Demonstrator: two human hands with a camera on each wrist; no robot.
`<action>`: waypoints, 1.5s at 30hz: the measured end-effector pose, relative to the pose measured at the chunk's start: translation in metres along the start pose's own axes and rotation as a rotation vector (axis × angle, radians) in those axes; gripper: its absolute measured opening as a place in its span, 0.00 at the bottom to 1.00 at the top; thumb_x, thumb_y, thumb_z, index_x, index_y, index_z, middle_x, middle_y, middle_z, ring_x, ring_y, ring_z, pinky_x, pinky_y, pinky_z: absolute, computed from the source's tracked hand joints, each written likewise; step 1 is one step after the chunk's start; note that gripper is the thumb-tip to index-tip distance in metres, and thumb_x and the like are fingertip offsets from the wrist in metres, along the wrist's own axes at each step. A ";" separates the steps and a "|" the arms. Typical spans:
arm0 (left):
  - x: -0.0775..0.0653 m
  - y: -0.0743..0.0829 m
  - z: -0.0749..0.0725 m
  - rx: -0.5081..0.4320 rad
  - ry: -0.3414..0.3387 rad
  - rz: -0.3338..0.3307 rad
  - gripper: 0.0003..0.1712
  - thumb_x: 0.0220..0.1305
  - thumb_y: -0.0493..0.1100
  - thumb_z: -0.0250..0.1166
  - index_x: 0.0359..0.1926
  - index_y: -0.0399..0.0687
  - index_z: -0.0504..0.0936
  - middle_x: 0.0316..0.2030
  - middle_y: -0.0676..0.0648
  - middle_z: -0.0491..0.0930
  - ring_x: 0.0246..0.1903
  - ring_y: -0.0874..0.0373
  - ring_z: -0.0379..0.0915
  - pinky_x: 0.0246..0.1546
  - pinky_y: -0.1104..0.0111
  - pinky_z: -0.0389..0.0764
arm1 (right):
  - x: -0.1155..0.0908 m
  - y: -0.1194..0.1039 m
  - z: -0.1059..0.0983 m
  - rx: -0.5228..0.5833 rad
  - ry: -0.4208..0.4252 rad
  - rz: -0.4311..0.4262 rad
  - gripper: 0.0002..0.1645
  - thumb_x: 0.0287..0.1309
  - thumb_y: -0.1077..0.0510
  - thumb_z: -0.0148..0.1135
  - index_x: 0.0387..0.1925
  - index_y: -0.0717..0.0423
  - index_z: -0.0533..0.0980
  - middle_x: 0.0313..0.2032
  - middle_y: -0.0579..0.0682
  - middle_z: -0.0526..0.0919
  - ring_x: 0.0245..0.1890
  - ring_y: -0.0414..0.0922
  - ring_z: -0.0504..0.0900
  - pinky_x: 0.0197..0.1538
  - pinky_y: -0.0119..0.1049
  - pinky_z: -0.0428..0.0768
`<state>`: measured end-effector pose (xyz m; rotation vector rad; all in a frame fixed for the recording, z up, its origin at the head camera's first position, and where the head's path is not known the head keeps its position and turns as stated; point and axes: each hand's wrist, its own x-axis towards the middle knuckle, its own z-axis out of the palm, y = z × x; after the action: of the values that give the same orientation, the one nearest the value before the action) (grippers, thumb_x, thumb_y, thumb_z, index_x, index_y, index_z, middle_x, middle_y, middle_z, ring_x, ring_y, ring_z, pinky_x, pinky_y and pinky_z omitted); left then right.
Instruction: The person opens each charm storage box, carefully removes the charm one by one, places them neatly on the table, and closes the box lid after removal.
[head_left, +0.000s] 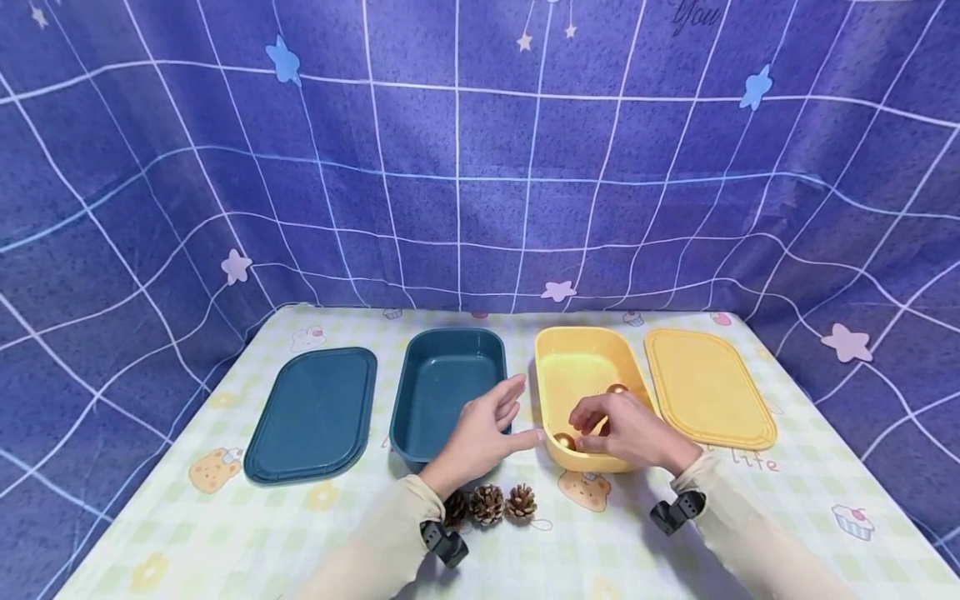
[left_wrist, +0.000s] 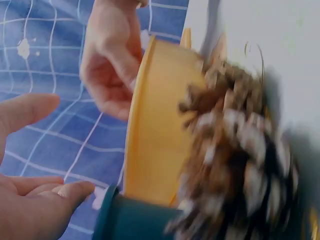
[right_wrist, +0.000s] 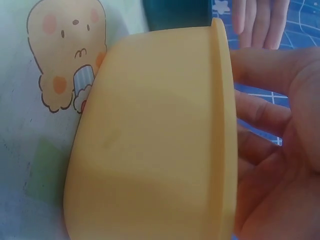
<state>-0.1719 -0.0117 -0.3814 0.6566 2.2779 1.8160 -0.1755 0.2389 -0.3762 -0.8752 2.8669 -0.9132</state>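
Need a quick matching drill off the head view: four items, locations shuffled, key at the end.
Items
1. pine cones
2. yellow lid
3. gold balls
4. dark teal lid

Locations, as seen in the head view
A. inside the yellow box
B. on the table, left of the dark teal box
C. on the table, just on the near side of the dark teal box
D. on the table, right of the yellow box

Pairs: 1-C, 2-D, 3-A, 4-B
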 end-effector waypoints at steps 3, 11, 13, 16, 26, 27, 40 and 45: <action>0.004 -0.004 0.010 -0.033 0.007 -0.044 0.50 0.57 0.40 0.74 0.76 0.38 0.59 0.75 0.35 0.61 0.74 0.43 0.60 0.73 0.58 0.69 | 0.001 0.001 0.001 -0.004 -0.002 -0.001 0.08 0.51 0.63 0.73 0.35 0.57 0.84 0.29 0.44 0.88 0.31 0.34 0.84 0.35 0.36 0.89; 0.008 -0.006 0.028 0.064 0.000 -0.101 0.47 0.57 0.42 0.74 0.75 0.44 0.62 0.74 0.38 0.63 0.73 0.39 0.61 0.74 0.49 0.68 | 0.004 0.000 0.004 -0.040 -0.001 -0.010 0.08 0.52 0.62 0.73 0.35 0.56 0.83 0.29 0.45 0.89 0.31 0.34 0.85 0.35 0.33 0.87; 0.008 -0.006 0.031 0.098 -0.001 -0.122 0.47 0.57 0.43 0.74 0.74 0.47 0.63 0.74 0.39 0.64 0.73 0.39 0.61 0.74 0.47 0.68 | 0.005 0.000 0.005 -0.045 -0.008 -0.004 0.08 0.51 0.62 0.73 0.36 0.56 0.83 0.30 0.45 0.88 0.30 0.34 0.84 0.35 0.29 0.85; 0.007 -0.007 0.035 0.104 -0.008 -0.162 0.48 0.56 0.44 0.75 0.75 0.49 0.62 0.75 0.41 0.63 0.74 0.39 0.59 0.75 0.45 0.67 | 0.007 0.001 0.007 -0.044 -0.023 0.009 0.09 0.51 0.63 0.73 0.36 0.56 0.83 0.30 0.46 0.88 0.30 0.34 0.84 0.35 0.25 0.83; 0.009 -0.008 0.045 -0.077 -0.065 -0.152 0.51 0.55 0.28 0.70 0.77 0.45 0.55 0.76 0.40 0.61 0.77 0.45 0.55 0.77 0.53 0.63 | 0.014 0.000 0.012 -0.061 -0.071 0.034 0.11 0.50 0.66 0.73 0.38 0.57 0.83 0.31 0.48 0.89 0.32 0.38 0.85 0.37 0.31 0.86; 0.010 -0.008 0.046 -0.073 -0.062 -0.148 0.52 0.55 0.27 0.70 0.77 0.44 0.55 0.76 0.40 0.61 0.77 0.45 0.55 0.77 0.53 0.64 | 0.014 0.000 0.012 -0.059 -0.074 0.035 0.11 0.49 0.66 0.73 0.38 0.57 0.83 0.32 0.49 0.89 0.32 0.38 0.86 0.37 0.32 0.87; 0.012 -0.009 0.053 0.153 -0.003 -0.100 0.50 0.53 0.31 0.74 0.75 0.46 0.60 0.68 0.41 0.74 0.69 0.45 0.69 0.71 0.53 0.74 | 0.019 0.001 0.015 -0.037 -0.100 0.025 0.11 0.50 0.69 0.71 0.37 0.57 0.83 0.31 0.49 0.88 0.31 0.37 0.84 0.35 0.22 0.82; 0.012 -0.008 0.054 0.156 -0.004 -0.108 0.49 0.53 0.31 0.74 0.74 0.47 0.61 0.68 0.42 0.74 0.69 0.45 0.70 0.71 0.53 0.74 | 0.020 0.003 0.016 -0.035 -0.109 0.020 0.11 0.49 0.70 0.70 0.35 0.57 0.83 0.30 0.48 0.88 0.30 0.36 0.83 0.34 0.21 0.81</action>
<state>-0.1641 0.0402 -0.4006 0.5472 2.4204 1.6003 -0.1913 0.2226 -0.3879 -0.8696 2.8010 -0.7899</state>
